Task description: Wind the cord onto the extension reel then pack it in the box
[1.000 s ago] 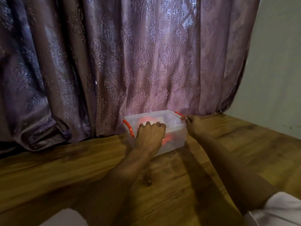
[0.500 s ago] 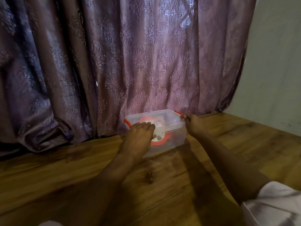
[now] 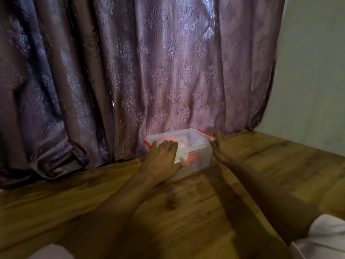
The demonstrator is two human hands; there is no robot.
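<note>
A clear plastic box (image 3: pixel 200 148) with its lid on stands on the wooden table against the curtain. Through its wall shows the orange and white extension reel (image 3: pixel 192 158). A red latch (image 3: pixel 147 143) sits at the left end and another red latch (image 3: pixel 205 133) at the right end. My left hand (image 3: pixel 162 157) lies flat on the left front part of the lid, fingers fairly straight. My right hand (image 3: pixel 224 146) rests against the box's right end, thumb on the lid's edge, fingertips by the right latch.
A purple patterned curtain (image 3: pixel 158 71) hangs right behind the box and bunches onto the wooden table (image 3: pixel 186 212) at the left. A pale wall (image 3: pixel 313 71) stands at the right. White sleeves show at the bottom corners.
My left hand has slid from the middle of the lid's front toward its left part, uncovering the reel inside. My right hand has stayed at the box's right end.
</note>
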